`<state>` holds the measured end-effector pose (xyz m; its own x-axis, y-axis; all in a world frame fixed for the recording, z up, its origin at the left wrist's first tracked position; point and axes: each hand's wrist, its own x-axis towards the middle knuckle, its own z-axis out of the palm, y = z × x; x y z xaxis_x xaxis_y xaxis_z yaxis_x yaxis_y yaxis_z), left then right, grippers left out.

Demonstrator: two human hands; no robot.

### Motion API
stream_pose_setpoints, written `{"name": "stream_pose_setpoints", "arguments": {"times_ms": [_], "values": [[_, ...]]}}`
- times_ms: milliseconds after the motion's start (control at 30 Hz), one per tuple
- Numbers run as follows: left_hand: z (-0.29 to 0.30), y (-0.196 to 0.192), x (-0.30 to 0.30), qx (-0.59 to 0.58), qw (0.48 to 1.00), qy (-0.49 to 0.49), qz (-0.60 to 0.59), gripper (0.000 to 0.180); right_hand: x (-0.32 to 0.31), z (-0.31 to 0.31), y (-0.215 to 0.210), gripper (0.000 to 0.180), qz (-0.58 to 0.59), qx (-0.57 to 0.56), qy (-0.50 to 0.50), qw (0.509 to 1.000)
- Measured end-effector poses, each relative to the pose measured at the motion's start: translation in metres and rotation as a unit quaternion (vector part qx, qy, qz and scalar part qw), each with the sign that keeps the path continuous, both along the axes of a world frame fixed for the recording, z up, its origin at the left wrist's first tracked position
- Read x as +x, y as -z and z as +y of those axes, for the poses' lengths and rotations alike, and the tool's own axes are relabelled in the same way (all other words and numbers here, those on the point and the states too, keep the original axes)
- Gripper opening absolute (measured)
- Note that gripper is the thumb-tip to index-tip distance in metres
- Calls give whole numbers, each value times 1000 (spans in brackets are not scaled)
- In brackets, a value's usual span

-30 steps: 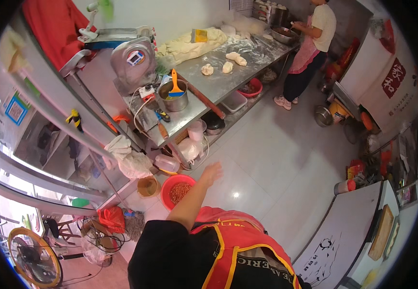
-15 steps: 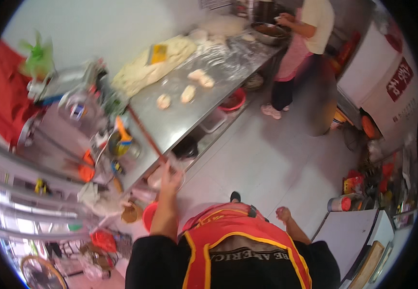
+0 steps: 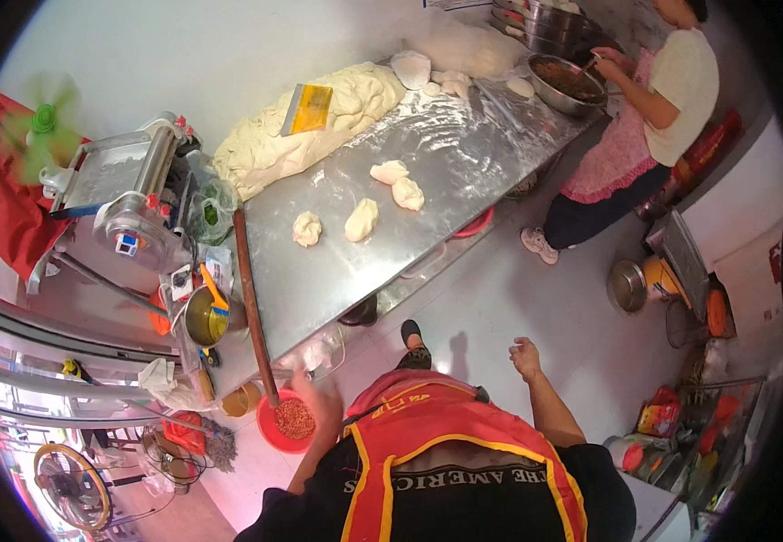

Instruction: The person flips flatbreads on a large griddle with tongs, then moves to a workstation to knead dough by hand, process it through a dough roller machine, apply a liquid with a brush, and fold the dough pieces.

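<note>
My left hand (image 3: pixel 321 404) is low beside the table's near-left corner, smeared by motion, so its fingers do not read clearly. Closest to it are a red basin (image 3: pixel 268 430) of small reddish-brown pieces and the overhanging end of a long brown wooden rod (image 3: pixel 251 307). At my right side, my right hand (image 3: pixel 525 359) hangs over the floor with loosely bent fingers, holding nothing. Several lumps of dough (image 3: pixel 362 219) lie on the metal table (image 3: pixel 319 280). Behind them stretches a large dough mass (image 3: pixel 265 144), with a yellow-and-metal scraper (image 3: pixel 308 109) on top.
At the table's far right a co-worker (image 3: pixel 653 117) works over a metal bowl (image 3: pixel 568 86) of dark filling. A roller machine (image 3: pixel 121 181) and a metal pot (image 3: pixel 206 318) stand left. A cluttered shelf (image 3: pixel 689 425) is at the right, and a fan (image 3: pixel 71 488) lower left.
My view has shifted nearer the table. My left hand has dropped from near the rod's end toward the red basin. My right hand has risen slightly. The co-worker appears farther right.
</note>
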<state>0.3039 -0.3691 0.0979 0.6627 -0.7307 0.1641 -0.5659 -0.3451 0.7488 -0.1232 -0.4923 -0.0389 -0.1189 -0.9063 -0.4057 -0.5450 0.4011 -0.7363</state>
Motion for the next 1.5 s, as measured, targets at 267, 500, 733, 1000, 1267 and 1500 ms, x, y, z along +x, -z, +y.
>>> {"name": "stream_pose_setpoints", "arguments": {"times_ms": [267, 500, 733, 1000, 1267, 1500], "values": [[-237, -1, -14, -67, 988, 126, -52, 71, 74, -175, -113, 39, 82, -219, -97, 967], [-305, 16, -13, 6, 995, 95, -42, 71, 129, -294, -137, 55, 158, -296, -119, 934], [-309, 16, -19, 78, 991, 31, -103, 70, 148, -442, -93, 57, 286, -346, -137, 883], [-316, 15, -26, 141, 979, 15, -148, 70, 192, -638, -81, 57, 258, -356, -113, 891], [-320, 14, -29, 168, 976, 2, -140, 70, 265, -488, -91, 35, 10, -357, -610, 707], [-322, 10, -26, 182, 976, -14, -114, 69, 293, -464, -130, 53, -69, -167, -543, 820]]}}
